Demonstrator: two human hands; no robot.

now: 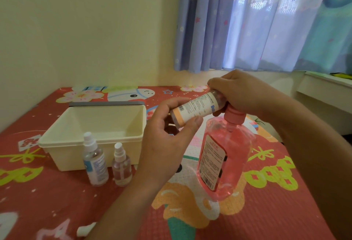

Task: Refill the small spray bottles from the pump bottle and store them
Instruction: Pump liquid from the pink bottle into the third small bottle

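Above the pump [233, 115], the left hand [167, 144] grips a bottle [196, 109] sideways; the right hand [242, 93] curls round its mouth. A slip could spill drops on the mat [266, 211].

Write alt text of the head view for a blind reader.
Left hand and right hand hold a small labelled bottle tilted over a pink pump bottle. Two clear spray bottles stand before a cream plastic box.

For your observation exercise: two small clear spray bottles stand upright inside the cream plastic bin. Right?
Not quite: the head view shows the two small clear spray bottles standing upright in front of the cream plastic bin, not inside it.
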